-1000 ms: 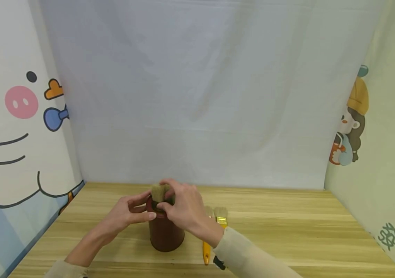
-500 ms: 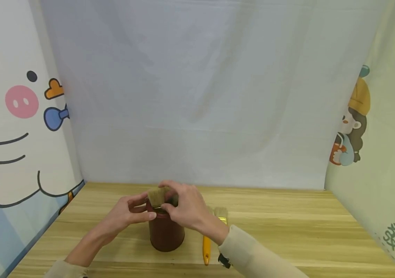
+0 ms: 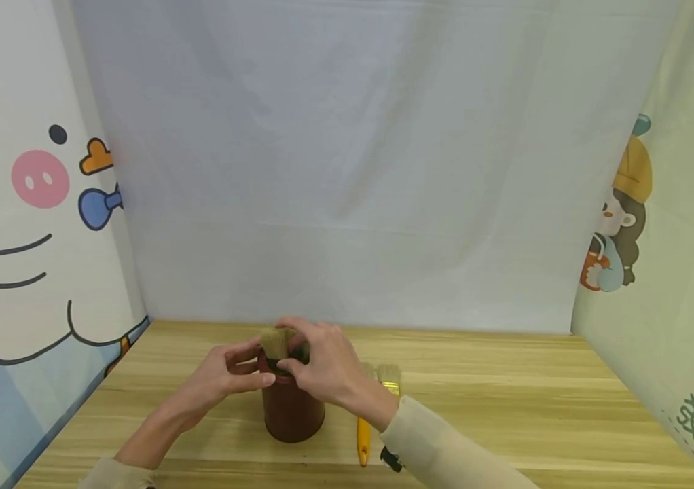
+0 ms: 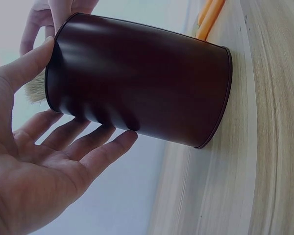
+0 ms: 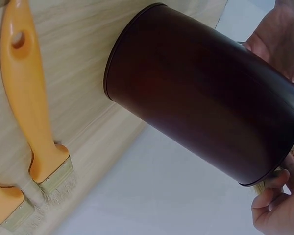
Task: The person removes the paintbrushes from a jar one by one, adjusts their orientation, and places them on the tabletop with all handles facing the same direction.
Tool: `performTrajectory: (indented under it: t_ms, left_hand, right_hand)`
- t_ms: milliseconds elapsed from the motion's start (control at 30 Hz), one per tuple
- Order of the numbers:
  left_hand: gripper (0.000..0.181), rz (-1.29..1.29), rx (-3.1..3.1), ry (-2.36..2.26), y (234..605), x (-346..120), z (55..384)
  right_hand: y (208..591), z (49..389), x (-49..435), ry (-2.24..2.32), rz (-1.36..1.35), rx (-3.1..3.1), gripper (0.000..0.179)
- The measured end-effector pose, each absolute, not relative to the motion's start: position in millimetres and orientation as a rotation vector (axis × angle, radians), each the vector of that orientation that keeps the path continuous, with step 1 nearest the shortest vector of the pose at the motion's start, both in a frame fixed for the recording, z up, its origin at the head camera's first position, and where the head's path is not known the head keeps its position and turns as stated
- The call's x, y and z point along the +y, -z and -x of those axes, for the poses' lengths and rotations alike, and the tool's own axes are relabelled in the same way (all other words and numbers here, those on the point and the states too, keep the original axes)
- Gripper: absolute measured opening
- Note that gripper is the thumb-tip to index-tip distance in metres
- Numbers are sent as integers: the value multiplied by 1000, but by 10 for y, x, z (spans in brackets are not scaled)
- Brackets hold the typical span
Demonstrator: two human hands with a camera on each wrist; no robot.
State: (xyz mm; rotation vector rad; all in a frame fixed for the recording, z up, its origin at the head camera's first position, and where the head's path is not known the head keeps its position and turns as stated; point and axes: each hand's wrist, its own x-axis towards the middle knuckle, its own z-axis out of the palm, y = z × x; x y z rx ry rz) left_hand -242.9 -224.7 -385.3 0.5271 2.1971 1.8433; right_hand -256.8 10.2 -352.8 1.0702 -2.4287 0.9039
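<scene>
A dark brown cylindrical cup (image 3: 294, 414) stands upright on the table. My left hand (image 3: 225, 373) holds it near the rim; in the left wrist view the thumb lies at the rim and the fingers rest along the side of the cup (image 4: 142, 78). Bristle end up, a paintbrush (image 3: 274, 345) pokes out of the cup's mouth. My right hand (image 3: 330, 363) pinches this brush just above the rim. The brush's handle is hidden, apparently inside the cup. In the right wrist view, the fingertips of my right hand (image 5: 286, 208) meet at the bristles by the rim.
Right of the cup lie two paintbrushes with orange handles, one brush (image 5: 27, 98) with a hole in its handle and another brush (image 5: 4, 200) beside it. A white cloth (image 3: 347, 170) hangs behind the wooden table (image 3: 506, 407); printed cartoon panels flank it.
The bristle head of the pinched brush has turned, showing its broad face, and now leans slightly left. My left hand and the cup stay in place; the right hand has shifted only slightly.
</scene>
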Motion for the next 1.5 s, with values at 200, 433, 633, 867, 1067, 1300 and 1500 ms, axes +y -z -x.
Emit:
performTrajectory:
  t_ms: [200, 433, 633, 867, 1067, 1300, 1500]
  left_hand:
    - [90, -514, 2214, -1845, 3839, -2256, 2418]
    - [84, -554, 2196, -1852, 3844, -2247, 2422]
    - [85, -528, 2207, -1845, 3833, -2252, 2427]
    - [84, -529, 2192, -1856, 3846, -2247, 2433]
    - [82, -536, 2205, -1854, 3862, -2240, 2431]
    - [75, -562, 2222, -1846, 3852, -2230, 2430]
    - [72, -591, 2235, -1827, 3842, -2231, 2432]
  right_hand:
    - [3531, 2558, 132, -935, -1070, -2409, 50]
    - [3532, 2517, 193, -1013, -1075, -2377, 50]
    - [3498, 2482, 260, -1080, -1057, -2388, 49]
    - [3430, 2465, 314, -1075, -1047, -2373, 48]
    - [3371, 2465, 348, -1119, -1076, -2299, 47]
    - [3315, 2490, 391, -1203, -1112, -2289, 48]
    - [3264, 2509, 426, -1223, -1127, -2256, 44]
